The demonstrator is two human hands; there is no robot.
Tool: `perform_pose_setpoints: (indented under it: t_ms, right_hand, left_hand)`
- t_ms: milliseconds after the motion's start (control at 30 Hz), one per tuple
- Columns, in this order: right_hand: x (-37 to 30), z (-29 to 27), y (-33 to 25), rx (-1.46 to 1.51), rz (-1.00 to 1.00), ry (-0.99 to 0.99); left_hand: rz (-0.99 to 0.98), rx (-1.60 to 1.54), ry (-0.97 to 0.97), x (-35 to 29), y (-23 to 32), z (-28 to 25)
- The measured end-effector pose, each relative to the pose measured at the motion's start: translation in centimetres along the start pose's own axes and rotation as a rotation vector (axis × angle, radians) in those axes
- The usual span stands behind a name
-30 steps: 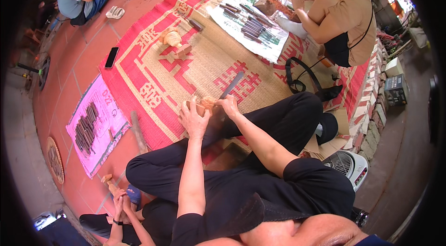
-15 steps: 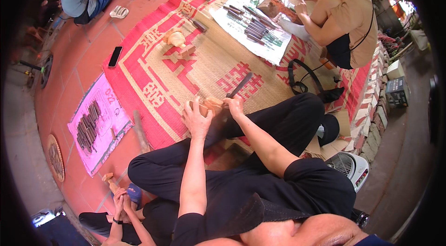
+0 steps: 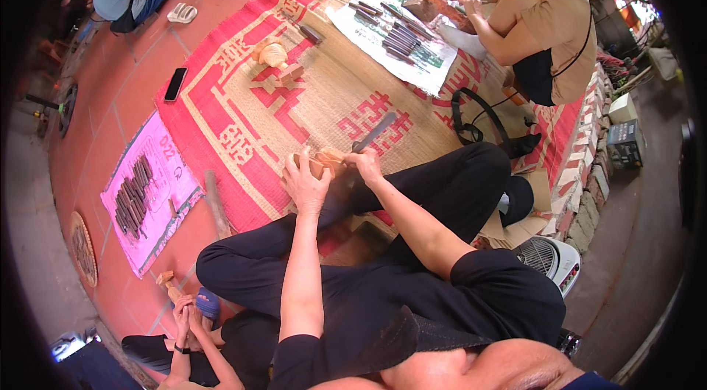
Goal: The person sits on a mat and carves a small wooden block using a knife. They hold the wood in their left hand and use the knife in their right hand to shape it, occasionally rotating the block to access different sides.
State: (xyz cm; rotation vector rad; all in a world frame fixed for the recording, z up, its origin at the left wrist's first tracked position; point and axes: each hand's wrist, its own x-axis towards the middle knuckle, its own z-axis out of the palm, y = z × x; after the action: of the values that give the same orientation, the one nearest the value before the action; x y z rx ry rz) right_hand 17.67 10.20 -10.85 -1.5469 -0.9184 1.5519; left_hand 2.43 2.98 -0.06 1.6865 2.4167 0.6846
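Note:
My left hand (image 3: 305, 182) is wrapped round a small light-brown wooden carving (image 3: 333, 159) held above my crossed legs. Close on its right, my right hand (image 3: 363, 165) is closed on a dark, long carving tool (image 3: 375, 131). The tool's broad dark length points up and away to the right. Its other end is hidden by my fingers, so I cannot tell if it touches the wood. Beyond my hands, a second pale wooden carving (image 3: 272, 53) with a block-like base lies on the red and straw-coloured mat (image 3: 324, 106), near a dark-handled tool (image 3: 311, 34).
A person at the right sits by a white sheet (image 3: 353, 33) with dark-handled tools. More tools lie on a pink sheet (image 3: 158, 195) at the left, near a phone (image 3: 175, 85). At lower left, another person's hands (image 3: 188, 314) hold a wooden piece. A fan (image 3: 549, 261) stands behind my right knee.
The view has shifted slightly, moving the scene a little left. Both hands keep their hold, with the tool and carving in nearly the same place. The person at the right has shifted their hands.

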Motion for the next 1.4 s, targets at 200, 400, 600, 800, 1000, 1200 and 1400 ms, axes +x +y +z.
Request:
perform_pose_setpoints:
  t_ms: [200,400,600,800,1000,1200,1400]
  right_hand:
    - [-0.9,-0.6,-1.7,0.030,0.048,0.051]
    - [-0.9,-0.1,-0.6,-0.125,-0.061,-0.145]
    - [-0.9,-0.5,-1.0,0.103,0.052,0.009]
    - [-0.6,-0.6,-0.3,-0.070,-0.042,-0.141]
    - [-0.5,-1.0,-0.9,0.178,0.076,0.043]
    - [-0.9,-0.2,-0.7,-0.195,-0.088,-0.130]
    - [-0.7,-0.4,-1.2,0.141,0.011,0.014]
  left_hand:
    - [0.002,0.013,-0.031,-0.1,-0.4,0.5]
    - [-0.003,-0.023,0.013,0.1,0.0,-0.1]
    - [-0.028,-0.031,-0.037,0.0,0.0,-0.1]
    - [-0.003,-0.030,-0.007,0.1,0.2,0.1]
    - [0.028,0.000,0.006,0.1,-0.2,0.1]
    - [0.035,-0.013,0.027,0.3,-0.3,0.5]
    - [0.036,0.012,0.026,0.2,-0.3,0.3]
